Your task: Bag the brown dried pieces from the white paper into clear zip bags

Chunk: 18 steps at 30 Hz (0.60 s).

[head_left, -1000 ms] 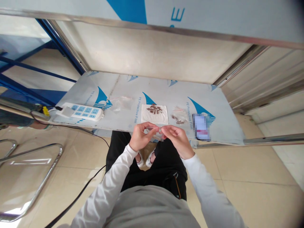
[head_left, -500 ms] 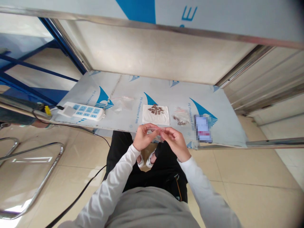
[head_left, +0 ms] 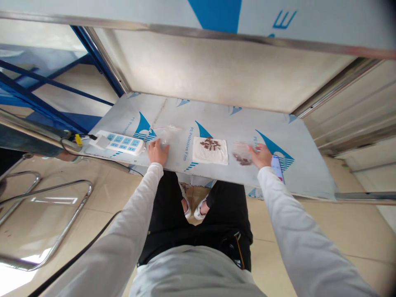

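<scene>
From far off I see the left hand (head_left: 158,152) by the clear plastic (head_left: 169,133) and the right hand (head_left: 262,156) at the bag of brown bits (head_left: 242,159) on the table (head_left: 213,116) have just moved apart, so each likely works alone, but I can't tell if either grips.

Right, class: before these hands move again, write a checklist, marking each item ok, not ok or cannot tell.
1. Brown pieces lying on the white square: ok.
2. Power strip outlets clear of the left hand: ok.
3. Left hand's grip on the clear bag: cannot tell.
4. Right hand grip on the bag of pieces: cannot tell.
5. Phone fully visible: not ok, right sleeve covers part.
</scene>
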### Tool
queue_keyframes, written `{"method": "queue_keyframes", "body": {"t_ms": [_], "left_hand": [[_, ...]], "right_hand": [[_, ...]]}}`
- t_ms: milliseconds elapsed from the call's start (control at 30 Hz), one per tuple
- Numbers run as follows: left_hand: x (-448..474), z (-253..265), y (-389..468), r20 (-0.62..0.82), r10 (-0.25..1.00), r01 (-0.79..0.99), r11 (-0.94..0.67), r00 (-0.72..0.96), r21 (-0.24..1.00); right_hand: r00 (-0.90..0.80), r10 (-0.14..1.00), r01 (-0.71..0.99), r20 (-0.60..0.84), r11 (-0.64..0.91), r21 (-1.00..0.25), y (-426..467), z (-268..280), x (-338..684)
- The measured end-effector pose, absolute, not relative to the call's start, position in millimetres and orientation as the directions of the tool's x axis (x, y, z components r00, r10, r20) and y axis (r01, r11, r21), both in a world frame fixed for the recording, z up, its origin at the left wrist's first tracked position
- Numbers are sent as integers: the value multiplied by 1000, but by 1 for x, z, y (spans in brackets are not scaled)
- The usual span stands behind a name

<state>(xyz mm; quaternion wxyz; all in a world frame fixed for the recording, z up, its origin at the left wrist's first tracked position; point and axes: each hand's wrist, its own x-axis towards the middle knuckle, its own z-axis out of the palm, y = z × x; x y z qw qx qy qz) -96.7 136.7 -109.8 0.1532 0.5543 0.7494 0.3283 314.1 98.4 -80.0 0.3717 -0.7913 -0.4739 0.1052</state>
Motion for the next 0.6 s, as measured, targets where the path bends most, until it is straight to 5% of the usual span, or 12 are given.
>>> {"method": "queue_keyframes", "body": {"t_ms": [233,433,600], "left_hand": [[-88,-101,160,239,957,937,72,-161,343],[-73,-95,181,125,992,955,-47,10,293],[-73,-87,155,243,968,947,-14,-69,320]], "right_hand": [[344,851,834,397,-82,-546,81,-92,283],[224,886,798,406,72,-599,48,-80,239],[228,870,779,438,106,-618,20,-71,224]]}}
